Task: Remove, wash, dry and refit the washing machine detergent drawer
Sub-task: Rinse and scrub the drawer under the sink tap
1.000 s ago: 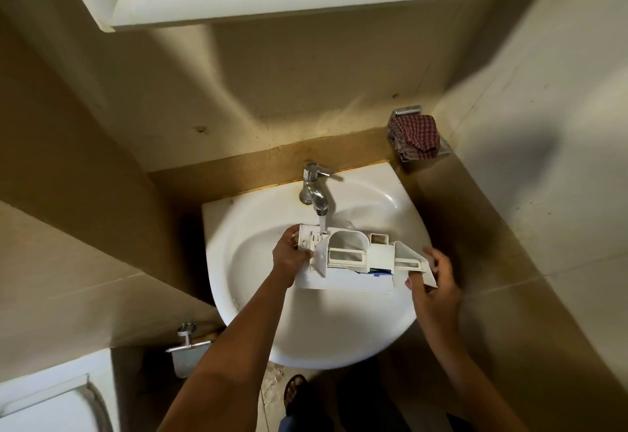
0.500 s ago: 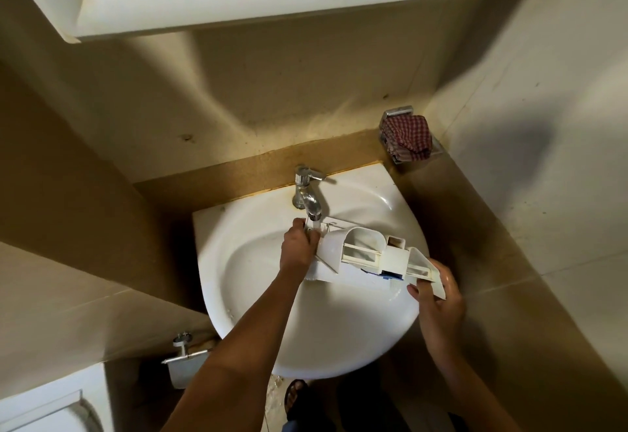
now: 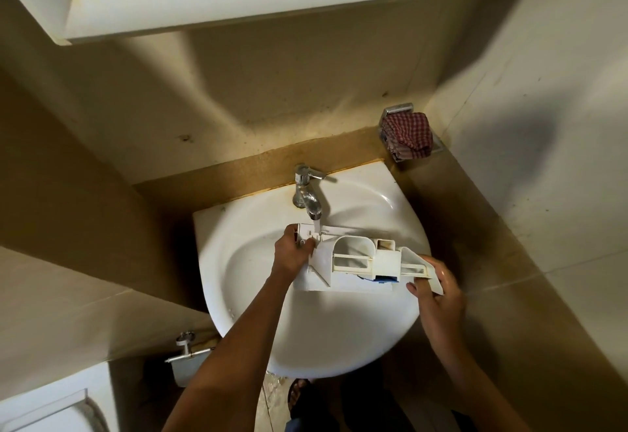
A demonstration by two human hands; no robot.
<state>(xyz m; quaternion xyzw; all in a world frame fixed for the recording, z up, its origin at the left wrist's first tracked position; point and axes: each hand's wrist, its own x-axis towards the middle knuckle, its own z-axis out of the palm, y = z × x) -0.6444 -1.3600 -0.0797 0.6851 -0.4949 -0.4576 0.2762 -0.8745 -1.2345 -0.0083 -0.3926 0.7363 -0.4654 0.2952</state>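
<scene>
The white detergent drawer (image 3: 353,258) is held level over the white basin (image 3: 339,333), its compartments facing me and a blue part showing at its lower edge. My left hand (image 3: 290,253) grips its left end right under the chrome tap (image 3: 307,195). A thin stream of water runs from the spout onto that end. My right hand (image 3: 438,290) holds the drawer's right end, the front panel, with fingers curled round it.
A red checked cloth (image 3: 406,136) lies in a metal wall holder at the right corner. A white cabinet (image 3: 238,0) overhangs above. Tiled walls close in on both sides. A white fixture (image 3: 44,411) and a small valve (image 3: 185,341) are low left.
The drawer has shifted slightly so its left end sits under the running water. Both hands keep their hold; the view has moved a little closer.
</scene>
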